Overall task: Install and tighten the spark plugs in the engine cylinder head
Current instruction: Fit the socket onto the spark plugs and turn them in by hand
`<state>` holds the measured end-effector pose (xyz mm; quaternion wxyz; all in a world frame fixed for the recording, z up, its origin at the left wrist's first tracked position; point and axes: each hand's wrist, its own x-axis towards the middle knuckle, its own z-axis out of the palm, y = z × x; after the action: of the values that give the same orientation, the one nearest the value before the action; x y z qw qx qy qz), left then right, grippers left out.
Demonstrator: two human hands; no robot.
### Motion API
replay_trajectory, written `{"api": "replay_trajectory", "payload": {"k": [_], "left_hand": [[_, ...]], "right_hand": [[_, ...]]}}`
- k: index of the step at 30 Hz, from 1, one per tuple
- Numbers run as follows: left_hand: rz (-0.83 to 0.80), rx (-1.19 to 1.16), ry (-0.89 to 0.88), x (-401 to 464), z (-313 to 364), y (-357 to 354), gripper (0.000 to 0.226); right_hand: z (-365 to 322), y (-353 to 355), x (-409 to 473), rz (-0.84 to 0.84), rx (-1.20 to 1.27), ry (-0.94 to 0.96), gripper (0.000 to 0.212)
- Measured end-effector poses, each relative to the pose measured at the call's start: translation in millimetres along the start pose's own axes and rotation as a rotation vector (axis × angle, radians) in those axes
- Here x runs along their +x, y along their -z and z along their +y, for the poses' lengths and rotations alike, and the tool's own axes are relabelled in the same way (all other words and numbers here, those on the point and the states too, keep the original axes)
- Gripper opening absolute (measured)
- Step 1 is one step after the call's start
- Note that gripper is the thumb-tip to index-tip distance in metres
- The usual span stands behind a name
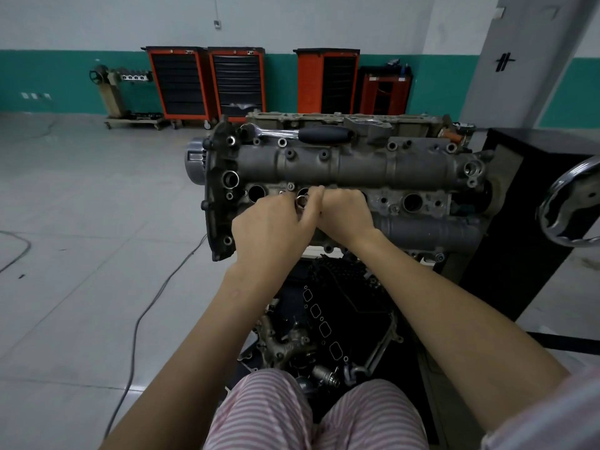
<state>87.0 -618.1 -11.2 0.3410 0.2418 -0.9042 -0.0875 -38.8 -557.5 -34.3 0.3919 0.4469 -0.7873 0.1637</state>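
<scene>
**Both hands meet at a plug well**

From my remote seat: my left hand [272,222] and right hand [344,211], fingers curled, pinch a metal socket [301,201] over the cylinder head [357,164]'s second well; a ratchet [298,133] rests beyond.

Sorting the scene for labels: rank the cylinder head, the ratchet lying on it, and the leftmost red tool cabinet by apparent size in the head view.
1. cylinder head, clearly largest.
2. leftmost red tool cabinet; it stands far back, so it only looks smaller.
3. ratchet, smallest.
</scene>
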Motion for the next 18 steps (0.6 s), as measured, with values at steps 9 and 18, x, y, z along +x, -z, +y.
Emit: {"api": "replay_trajectory", "payload": {"k": [9, 18], "left_hand": [[0.028, 0.004, -0.095, -2, -3, 11, 0.018], [-0.013, -0.019, -0.026, -2, 1, 7, 0.043]], "right_hand": [[4, -5, 1, -0.143, -0.002, -0.065, 0.032], [1, -2, -2, 0.075, 0.025, 0.028, 0.021]]}}
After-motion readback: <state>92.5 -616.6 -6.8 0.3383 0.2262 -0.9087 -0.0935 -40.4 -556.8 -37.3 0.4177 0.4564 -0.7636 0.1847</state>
